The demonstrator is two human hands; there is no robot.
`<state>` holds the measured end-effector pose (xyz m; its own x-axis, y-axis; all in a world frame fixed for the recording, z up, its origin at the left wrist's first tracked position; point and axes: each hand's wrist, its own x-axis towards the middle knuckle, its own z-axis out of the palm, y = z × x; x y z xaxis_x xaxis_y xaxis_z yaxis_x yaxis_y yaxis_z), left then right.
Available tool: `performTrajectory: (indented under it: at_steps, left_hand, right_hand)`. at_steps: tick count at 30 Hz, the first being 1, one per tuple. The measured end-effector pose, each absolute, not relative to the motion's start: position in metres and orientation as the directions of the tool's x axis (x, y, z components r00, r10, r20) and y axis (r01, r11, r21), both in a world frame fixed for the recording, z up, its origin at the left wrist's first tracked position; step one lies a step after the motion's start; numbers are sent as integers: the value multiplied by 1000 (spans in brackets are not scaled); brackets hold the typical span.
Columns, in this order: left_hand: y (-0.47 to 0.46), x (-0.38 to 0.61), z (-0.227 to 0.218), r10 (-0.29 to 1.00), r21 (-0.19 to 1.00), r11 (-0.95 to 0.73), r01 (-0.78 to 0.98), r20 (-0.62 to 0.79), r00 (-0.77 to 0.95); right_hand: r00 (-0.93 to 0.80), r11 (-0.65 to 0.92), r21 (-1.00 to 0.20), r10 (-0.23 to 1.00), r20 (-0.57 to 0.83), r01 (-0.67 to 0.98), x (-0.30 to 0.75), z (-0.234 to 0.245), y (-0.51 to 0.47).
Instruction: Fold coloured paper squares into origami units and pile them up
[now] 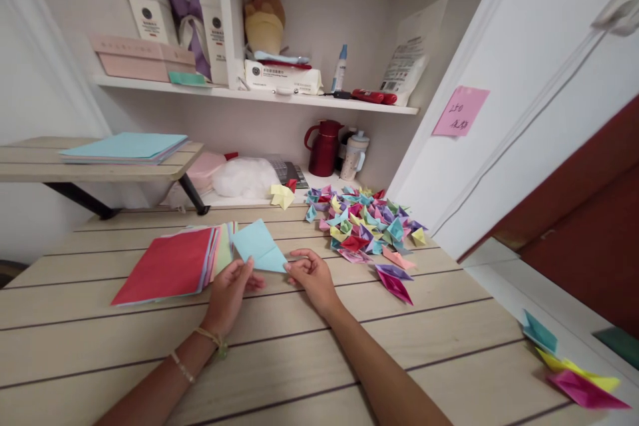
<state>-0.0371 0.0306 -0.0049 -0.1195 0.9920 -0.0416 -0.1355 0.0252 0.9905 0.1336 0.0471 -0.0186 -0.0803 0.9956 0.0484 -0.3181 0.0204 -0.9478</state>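
Observation:
A light blue sheet of origami paper (260, 246) with crease lines is held up between my hands, just over the wooden table. My left hand (233, 286) pinches its lower left edge with the thumb on top. At the sheet's right corner, my right hand (312, 277) grips it between thumb and fingertips. Left of the sheet lies a stack of coloured paper (167, 265), red on top. A heap of small folded paper boats (362, 223) in many colours sits beyond my right hand, with a magenta boat (396, 285) at its near side.
More paper boats (589, 389) lie at the table's right edge. On the left, a small raised stand (30, 158) carries light blue sheets (124, 145). Behind the heap stand a red jug (325, 148) and a pale cup (355, 156). A yellow folded paper (282, 196) rests near the back.

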Motion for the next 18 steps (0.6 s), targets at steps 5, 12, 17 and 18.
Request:
performTrajectory:
  at_steps: [5, 12, 17, 18]
  left_hand:
    - [30, -37, -4, 995, 992, -12, -124, 0, -99]
    - [25, -36, -1, 1000, 1000, 15, -2, -15, 14]
    - [24, -34, -4, 999, 999, 40, -6, -40, 4]
    - [24, -34, -4, 999, 999, 35, -40, -35, -6]
  right_hand:
    - [-92, 78, -973, 991, 100, -216, 133, -20, 46]
    - [-112, 159, -986, 980, 163, -47, 135, -17, 44]
    - [-62, 209, -977, 975, 212, -46, 136, -18, 44]
    - [-59, 227, -973, 972, 229, -44, 135, -18, 43]
